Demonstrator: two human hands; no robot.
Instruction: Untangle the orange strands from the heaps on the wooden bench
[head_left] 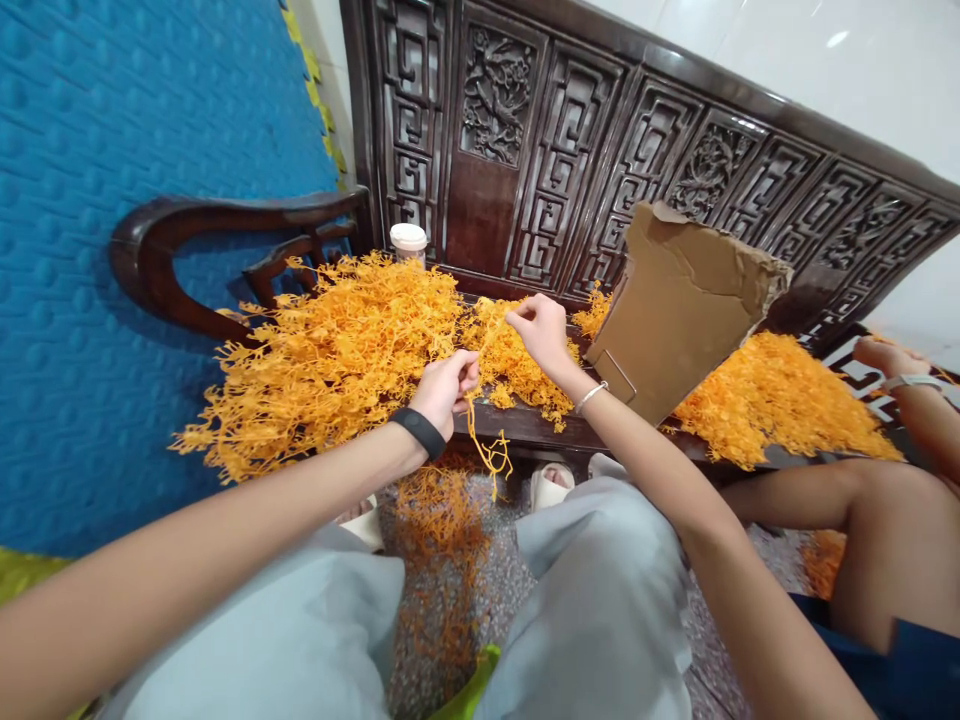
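Left hand (444, 392) clamped on a branching orange plastic strand (491, 455), tail dangling before the carved bench (484, 215). Right hand (543, 332) higher, fingertips together; cannot tell if they catch it. Strand seems mid-handling; larger heap (345, 350), smaller heap (517, 370) behind. Share done: unclear.

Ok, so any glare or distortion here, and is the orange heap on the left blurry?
Head view: glare on the white wall, sheen on the carved wooden backrest; head view: left forearm seems stretched; head view: leftmost orange heap looks reasonably sharp.
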